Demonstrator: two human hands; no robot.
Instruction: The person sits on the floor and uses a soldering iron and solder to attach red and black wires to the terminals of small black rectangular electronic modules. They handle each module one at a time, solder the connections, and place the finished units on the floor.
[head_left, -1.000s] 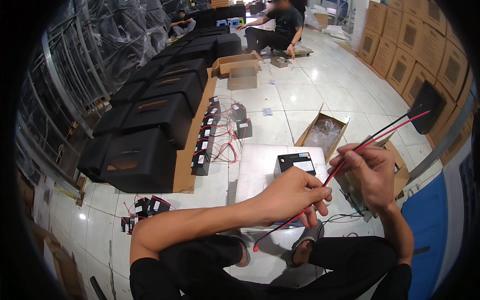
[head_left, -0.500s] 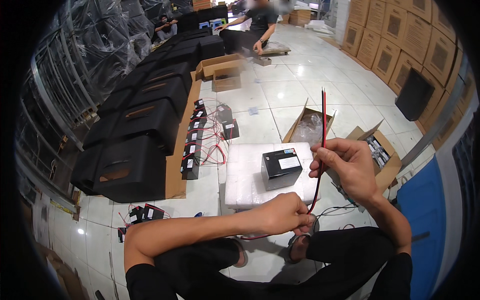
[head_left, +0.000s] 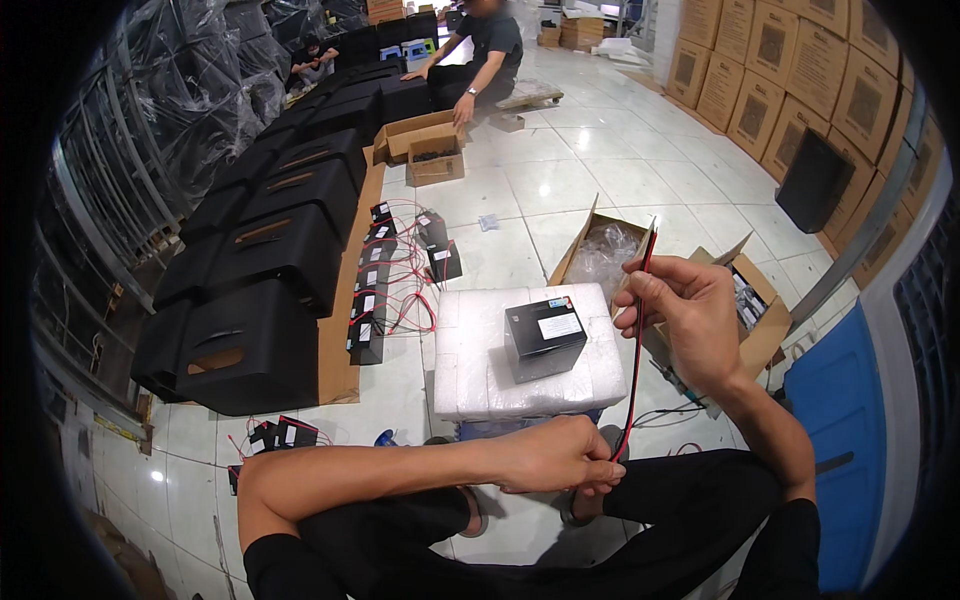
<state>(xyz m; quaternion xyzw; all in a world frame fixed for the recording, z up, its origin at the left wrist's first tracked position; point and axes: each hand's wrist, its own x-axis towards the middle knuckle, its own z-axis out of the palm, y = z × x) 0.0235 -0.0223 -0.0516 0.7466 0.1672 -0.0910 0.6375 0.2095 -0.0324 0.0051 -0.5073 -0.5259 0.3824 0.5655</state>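
"Many large matte-black housings [head_left: 255,350] with oval cut-outs stand in rows down the left. What faces them?"

"Brown cardboard boxes [head_left: 790,65], stacked high on the far right."

"And the middle?"

"A white foam block wrapped in clear film [head_left: 465,395], just beyond the hands. Farther back on its right stands an open brown carton [head_left: 572,245] with clear plastic inside."

"Anything on the foam?"

"One black, box-shaped battery with a white label [head_left: 545,345], resting on top, touched by neither hand."

"How are the hands?"

"The left hand [head_left: 570,455] is nearly a fist, thumb closed against forefinger with wire between them. The right hand [head_left: 690,310], farther out and to the right, pinches with thumb and fingertips, its other fingers loosely curled."

"Which wire?"

"A thin, plastic-coated red-and-black wire pair [head_left: 635,370]. It spans from the left hand out to the right one, near the foam's right edge, well apart from the battery. How much lies beneath the left hand, I can't tell."

"How would you handle it well?"

"Lightly, I think. Gentle tension should take out the bow, and both strands ought to lie side by side, untwisted."

"And the upper tips [head_left: 653,232]?"

"They rise just past the right hand's pinch, too fine to judge whether bared. I'd leave them free and away from the battery's top; bare metal there could spark."
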